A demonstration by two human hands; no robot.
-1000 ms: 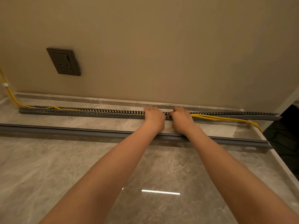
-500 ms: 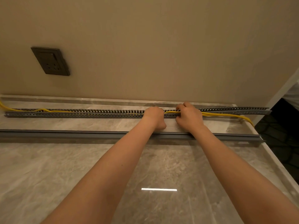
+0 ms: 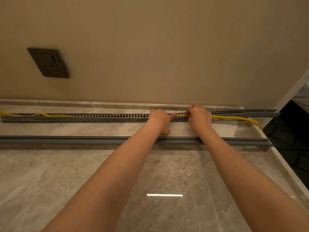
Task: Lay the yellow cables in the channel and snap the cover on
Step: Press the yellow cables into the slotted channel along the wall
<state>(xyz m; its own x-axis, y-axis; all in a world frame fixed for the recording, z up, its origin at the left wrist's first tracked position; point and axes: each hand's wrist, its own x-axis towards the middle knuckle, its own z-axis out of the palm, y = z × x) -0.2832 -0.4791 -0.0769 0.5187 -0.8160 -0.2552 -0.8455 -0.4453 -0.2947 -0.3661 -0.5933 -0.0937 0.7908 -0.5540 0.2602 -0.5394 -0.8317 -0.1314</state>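
**Desk:** What changed on your feed just now?

**Operator:** A second ago I had both hands knuckle to knuckle over the middle of the slotted channel (image 3: 83,118). Now my right hand (image 3: 199,117) has slid off to the right along it. A short run of the yellow cables (image 3: 181,115) shows between the two hands. My left hand (image 3: 158,116) has hardly moved.

**Desk:** Grip?

**Operator:** My right fingers (image 3: 189,112) are curled round the cables, holding them at the top of the channel. On the left, one finger lies straight along the cables, pressing. The rest are hidden behind the knuckles, so I cannot tell whether they hold anything.

**Desk:** What does that mean for the job?

**Operator:** I judge the seated stretch is growing rightward. Left of my hands the cables lie inside the channel, bar one small hump near the far left end. Beyond my right hand they are outside it, crossing the near wall and heading for the right edge of the bench (image 3: 50,181). The cover (image 3: 66,139) lies on the bench nearer me, parallel to the channel and not yet fitted.

**Desk:** Counts?

**Operator:** One channel, one cover, two hands, one wall socket (image 3: 48,62). For cables, I make out two strands at the right, and I cannot rule out more.
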